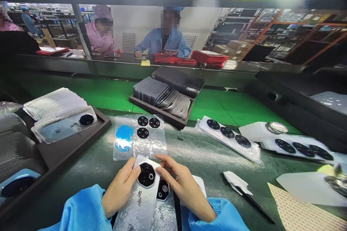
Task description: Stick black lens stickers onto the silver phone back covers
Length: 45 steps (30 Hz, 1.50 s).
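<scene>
A silvery white phone back cover (132,207) with a textured surface and dark lettering is held upright in front of me. On its upper part sits a black octagonal camera plate (146,175). My left hand (119,189) grips the left edge, thumb beside the camera plate. At the upper right edge, my right hand (187,186) has its thumb on the cover and its index finger stretched past the corner. Behind and to the right lies a second back cover (165,211), partly hidden. Just beyond is a clear film sheet (157,149) bearing black camera plates (142,133) and blue film pieces (124,138).
Left stands a dark tray (101,117) of stacked covers; a rack (162,112) of dark panels sits ahead. To the right are camera plate strips (229,137), a black-handled tool (257,205) with white wrapping, and a dotted sheet (300,209). Co-workers sit opposite.
</scene>
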Tool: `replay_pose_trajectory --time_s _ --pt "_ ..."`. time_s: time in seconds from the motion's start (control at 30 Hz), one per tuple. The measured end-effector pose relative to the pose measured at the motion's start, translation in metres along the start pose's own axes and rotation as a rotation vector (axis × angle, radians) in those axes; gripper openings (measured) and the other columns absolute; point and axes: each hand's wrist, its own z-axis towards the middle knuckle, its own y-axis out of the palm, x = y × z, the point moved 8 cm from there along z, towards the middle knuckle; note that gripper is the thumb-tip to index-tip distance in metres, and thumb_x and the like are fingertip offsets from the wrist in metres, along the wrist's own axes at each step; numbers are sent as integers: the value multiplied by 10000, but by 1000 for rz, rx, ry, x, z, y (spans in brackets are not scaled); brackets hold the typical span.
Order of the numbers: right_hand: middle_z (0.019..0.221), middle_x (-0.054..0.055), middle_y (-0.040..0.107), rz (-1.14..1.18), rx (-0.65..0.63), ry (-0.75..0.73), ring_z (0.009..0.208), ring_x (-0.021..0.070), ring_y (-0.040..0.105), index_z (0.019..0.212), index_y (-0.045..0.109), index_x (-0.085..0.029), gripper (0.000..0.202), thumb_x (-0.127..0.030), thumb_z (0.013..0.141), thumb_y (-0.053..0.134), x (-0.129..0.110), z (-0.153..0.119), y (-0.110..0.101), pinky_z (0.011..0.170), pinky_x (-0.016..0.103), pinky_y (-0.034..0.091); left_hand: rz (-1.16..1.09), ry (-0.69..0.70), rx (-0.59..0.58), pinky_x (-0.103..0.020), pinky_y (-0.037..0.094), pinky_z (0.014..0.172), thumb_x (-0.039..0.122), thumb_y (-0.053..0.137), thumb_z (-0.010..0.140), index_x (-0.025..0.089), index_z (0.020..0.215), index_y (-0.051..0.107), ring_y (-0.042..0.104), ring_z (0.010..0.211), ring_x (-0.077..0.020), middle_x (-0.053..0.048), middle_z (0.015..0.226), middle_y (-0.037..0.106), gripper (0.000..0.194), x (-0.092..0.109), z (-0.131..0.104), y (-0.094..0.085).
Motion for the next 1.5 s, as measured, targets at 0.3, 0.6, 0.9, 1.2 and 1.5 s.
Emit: replay_pose_trajectory --time_s 0.3,0.6,0.9,1.2,1.5 --pt "588 -40 583 526 -84 210 471 92 530 1029 572 -158 447 -554 831 625 6 0 16 479 217 424 -270 -69 -122 -296 412 814 434 703 796 193 1046 529 555 927 -201 -15 952 614 388 -1 -1 22" --pt "592 -64 552 567 -73 219 467 83 542 1046 545 -165 449 -536 817 650 5 -2 19 478 209 426 -251 -66 -130 -342 404 894 326 774 736 186 1128 500 560 1016 -236 -50 1049 624 498 -8 0 20" --pt "693 -39 565 562 -161 242 517 80 520 1010 541 -167 447 -523 783 687 7 -2 25 487 207 441 -217 -17 -175 -390 373 975 381 689 809 198 1187 470 505 1116 -252 -61 1134 581 474 -5 -2 19" --pt "594 -51 436 489 -109 221 486 72 397 730 524 -161 442 -588 787 624 1 -7 25 465 209 344 -162 -50 -345 -305 397 845 429 500 926 187 1017 516 508 943 -176 -6 950 539 259 17 -7 23" --pt "595 -42 360 388 14 148 582 107 347 626 468 -183 484 -616 802 596 6 -20 21 540 225 313 1 52 -31 -246 215 548 395 580 826 207 647 325 258 601 -94 81 606 260 363 19 -3 29"
